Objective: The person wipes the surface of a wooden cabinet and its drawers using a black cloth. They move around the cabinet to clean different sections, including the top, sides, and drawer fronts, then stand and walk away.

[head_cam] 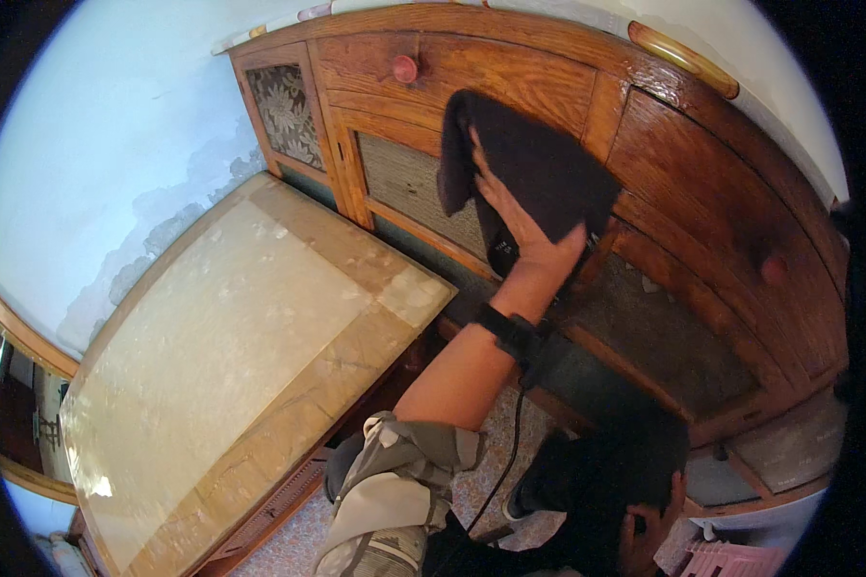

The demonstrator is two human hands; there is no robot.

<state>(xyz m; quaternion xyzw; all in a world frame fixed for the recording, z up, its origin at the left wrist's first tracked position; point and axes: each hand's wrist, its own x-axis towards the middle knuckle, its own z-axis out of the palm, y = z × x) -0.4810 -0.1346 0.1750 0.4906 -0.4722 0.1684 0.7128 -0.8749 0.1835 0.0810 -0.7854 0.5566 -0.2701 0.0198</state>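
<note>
My left hand point(523, 220), with a black strap around its wrist, holds a dark folded cloth item point(548, 159) in front of the wooden cabinet point(462, 61). The item bears small white writing near its lower edge. Fingers lie along its left part, and the thumb is at its lower right. My right hand point(646, 530) is low at the right, its fingers bent at the edge of a black cloth-like thing point(620, 454). Deep shadow there hides whether the hand grips it. A thin black cable point(509, 461) hangs from the left wrist strap.
A table with a pale patterned top point(231, 288) stands at the left against a stained wall point(115, 144). The cabinet has a round red knob point(405, 69) and textured panels. A pink plastic basket point(740, 559) is at the bottom right, above a speckled floor point(289, 541).
</note>
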